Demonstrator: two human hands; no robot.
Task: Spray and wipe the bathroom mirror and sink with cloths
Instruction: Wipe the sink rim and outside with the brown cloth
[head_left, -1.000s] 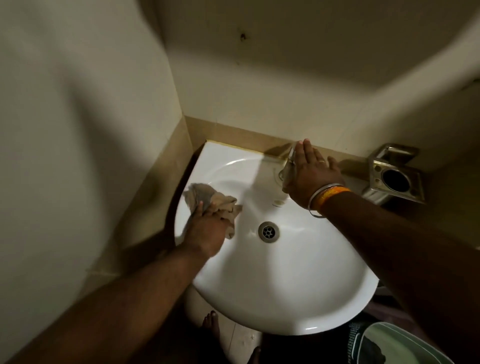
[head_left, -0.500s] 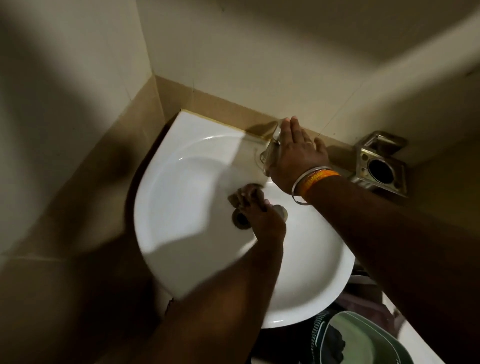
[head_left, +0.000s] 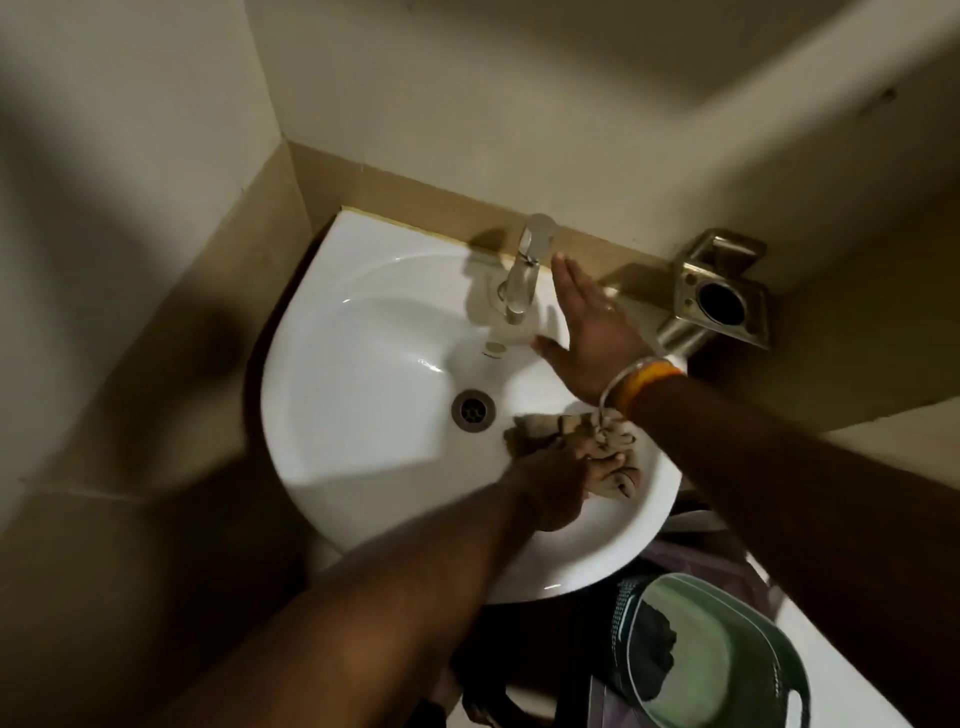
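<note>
A white corner sink (head_left: 363, 395) fills the middle of the view, with a round metal drain (head_left: 472, 409) and a chrome tap (head_left: 524, 270) at its back. My left hand (head_left: 556, 488) presses a crumpled beige cloth (head_left: 540, 431) against the basin's right inner side, just right of the drain. My right hand (head_left: 592, 332) hovers flat with fingers spread beside the tap, apart from it, holding nothing. An orange band and a metal bangle sit on that wrist. No mirror or spray bottle is in view.
A metal wall-mounted holder (head_left: 722, 306) sticks out to the right of the tap. A green plastic basket (head_left: 727, 660) with something dark inside stands below the sink at the lower right. Beige tiled walls close in on the left and back.
My right hand has come off the tap and now hovers open beside it. My left hand has dragged the cloth from the basin's left side past the drain to the right.
</note>
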